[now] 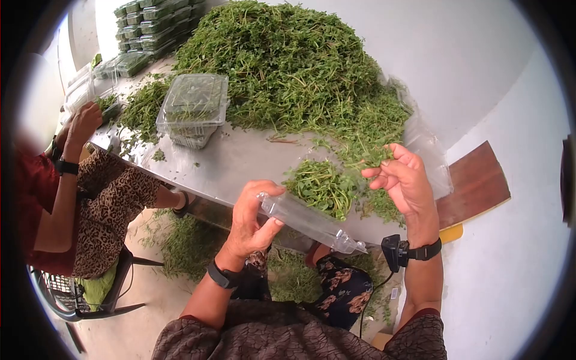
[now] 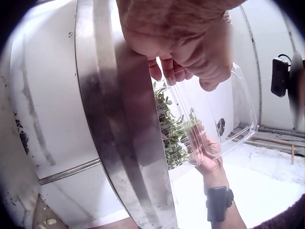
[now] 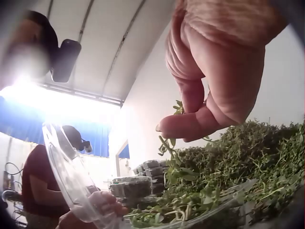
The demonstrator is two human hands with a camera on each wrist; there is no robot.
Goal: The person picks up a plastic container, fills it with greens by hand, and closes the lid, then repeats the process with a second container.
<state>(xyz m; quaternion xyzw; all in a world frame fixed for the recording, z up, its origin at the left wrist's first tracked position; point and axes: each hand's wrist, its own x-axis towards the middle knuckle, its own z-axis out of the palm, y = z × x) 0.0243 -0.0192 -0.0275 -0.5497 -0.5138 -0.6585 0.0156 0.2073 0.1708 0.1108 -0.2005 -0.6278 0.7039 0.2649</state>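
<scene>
My left hand (image 1: 247,221) grips a clear plastic clamshell box (image 1: 306,223) by one end, thumb on the near side. The lid (image 3: 66,167) stands raised in the right wrist view. Loose green sprigs (image 1: 322,187) lie just beyond the lid, in the open box. Above and to the right of them, my right hand (image 1: 407,180) pinches a small leafy sprig (image 3: 172,155) between thumb and fingertips. In the left wrist view, the left hand (image 2: 183,40) is close to the metal table edge (image 2: 124,124), and the right hand (image 2: 206,148) shows through the clear plastic.
A large heap of greens (image 1: 282,66) covers the back of the metal table (image 1: 228,159). Stacked clear boxes (image 1: 195,99) stand left of it, with filled boxes (image 1: 153,27) farther back. Another person (image 1: 54,216) sits at the left. A brown board (image 1: 474,186) lies at the right.
</scene>
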